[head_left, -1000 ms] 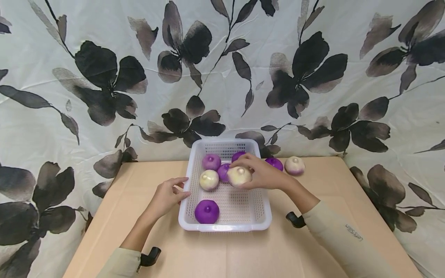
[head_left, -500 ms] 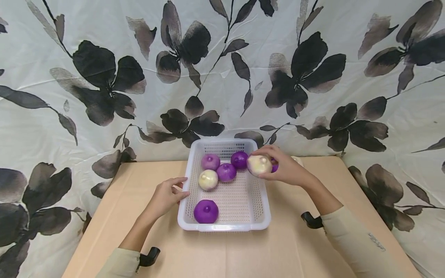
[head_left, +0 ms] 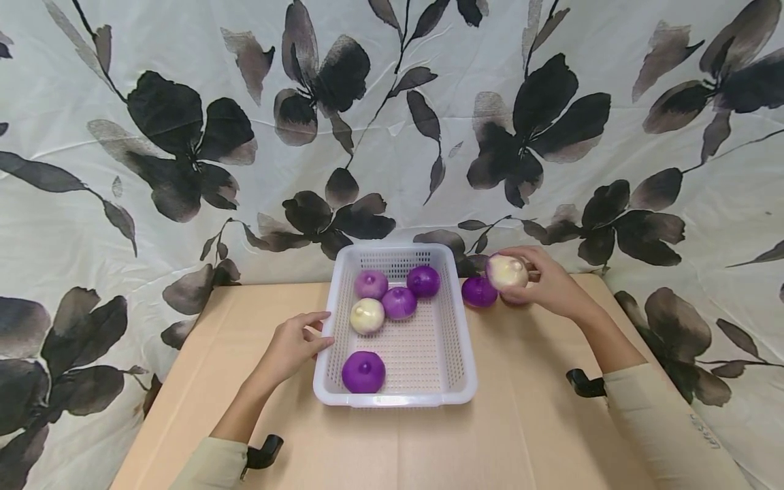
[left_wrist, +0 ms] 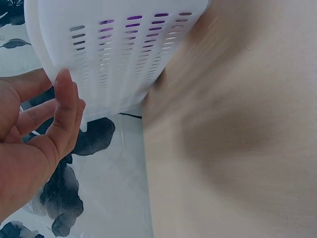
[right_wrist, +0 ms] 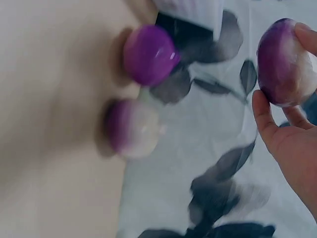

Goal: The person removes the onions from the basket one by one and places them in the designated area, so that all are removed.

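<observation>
R hand (head_left: 545, 280): thumb & fingers curved round a white-and-purple onion (head_left: 506, 271), grasping it above the far R part of the worktop (head_left: 527, 422), outside the white basket (head_left: 395, 401). In the R-wrist view this onion's purple side faces the camera. Partly hidden behind it (head view) is a two-tone onion (right_wrist: 132, 129), resting on the worktop nr. its far edge. Next to that, toward the basket, is a glossy purple onion (head_left: 480, 292), also on the worktop, just R of the basket wall.

L hand (head_left: 292, 347): grasps the basket's L rim betw. finger & thumb. The basket, perforated, stands upright & contains 5 onions, viz. a lilac onion (head_left: 371, 284), far L; a dark-purple onion (head_left: 423, 281), far R; a mid-purple onion (head_left: 399, 303) betw. these, slightly nearer; a pale onion (head_left: 367, 316), L; and a violet onion (head_left: 364, 372), nr. L corner, apart from the rest.

Bkgd.: white cloth w/ dark floral print (head_left: 392, 184). Both forearms: beige sleeves (head_left: 661, 408), w/ black wrist mounts (head_left: 586, 385).
</observation>
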{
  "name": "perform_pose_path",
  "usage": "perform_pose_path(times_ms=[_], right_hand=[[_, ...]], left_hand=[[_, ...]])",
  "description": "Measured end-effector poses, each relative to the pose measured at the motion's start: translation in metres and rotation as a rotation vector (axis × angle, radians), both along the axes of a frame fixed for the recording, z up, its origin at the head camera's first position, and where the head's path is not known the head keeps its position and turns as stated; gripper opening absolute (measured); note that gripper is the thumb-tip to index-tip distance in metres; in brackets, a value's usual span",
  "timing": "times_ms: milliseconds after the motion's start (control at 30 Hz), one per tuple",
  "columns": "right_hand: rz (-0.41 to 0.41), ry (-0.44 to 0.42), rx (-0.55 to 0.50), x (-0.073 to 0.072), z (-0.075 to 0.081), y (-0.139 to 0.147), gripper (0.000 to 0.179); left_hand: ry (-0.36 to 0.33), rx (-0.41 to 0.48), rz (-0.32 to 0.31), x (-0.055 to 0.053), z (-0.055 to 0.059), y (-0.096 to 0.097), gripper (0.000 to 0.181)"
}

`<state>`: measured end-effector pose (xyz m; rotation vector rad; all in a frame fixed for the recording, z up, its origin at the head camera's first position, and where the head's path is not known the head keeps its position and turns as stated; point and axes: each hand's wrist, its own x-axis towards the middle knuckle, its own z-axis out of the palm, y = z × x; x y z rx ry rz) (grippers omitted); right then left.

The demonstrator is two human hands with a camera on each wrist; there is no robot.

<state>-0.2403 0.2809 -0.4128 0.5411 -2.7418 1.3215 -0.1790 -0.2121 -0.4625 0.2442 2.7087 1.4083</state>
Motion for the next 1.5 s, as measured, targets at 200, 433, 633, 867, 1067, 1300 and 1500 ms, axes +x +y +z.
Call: perform_pose_path(times_ms=[200,433,633,867,1067,1300,1500], right_hand=[[-0.097,-0.028,-0.006,-0.005,-0.01,0.031,0.071],[-0.155,-0.007,0.047,-0.011,-0.021,0.063,0.074],[-0.187,0.016,0.051,-0.017,-0.034,0.086,0.074],[-0.272,-0.058,0.1,-0.023,-0.052,0.102,0.078],[-0.313,-0.143,0.073,-0.029,-0.069,0.11,0.083],[-0.365,-0.164,0.147,-0.032,-0.085,0.115,0.082],[-0.395,-0.142,0.175,-0.034,-0.098,0.117,0.077]], left_hand=[[-0.001,-0.001,0.004,0.0,0.0,0.0,0.056],[-0.004,0.001,0.005,0.0,0.002,0.001,0.056],[-0.001,-0.01,0.004,0.0,0.003,0.0,0.056],[0.005,0.009,-0.013,-0.001,0.002,-0.001,0.055],[0.008,0.026,-0.024,-0.001,0.003,-0.003,0.055],[-0.007,0.048,-0.024,-0.001,0.003,-0.002,0.055],[-0.01,0.036,-0.014,0.0,0.004,-0.002,0.054]])
